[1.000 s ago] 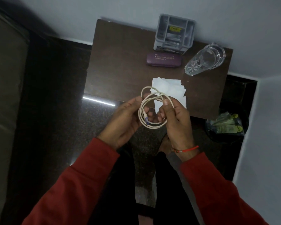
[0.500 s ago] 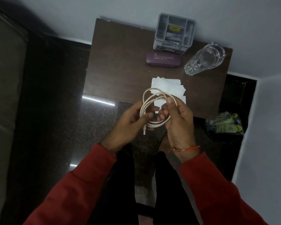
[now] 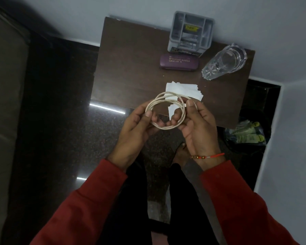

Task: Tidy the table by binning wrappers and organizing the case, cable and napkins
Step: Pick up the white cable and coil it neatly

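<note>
Cable (image 3: 166, 112) coiled, held above surface (image 3: 131, 68) edge — left hand (image 3: 136, 126) and right hand (image 3: 196, 122) each pinching opposite sides. Light, springy, prob. uncoils — grip across all loops.

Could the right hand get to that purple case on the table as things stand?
Probably not at once: the right hand and left hand both grip the coiled white cable. Otherwise only flat napkins lie before the purple case.
</note>
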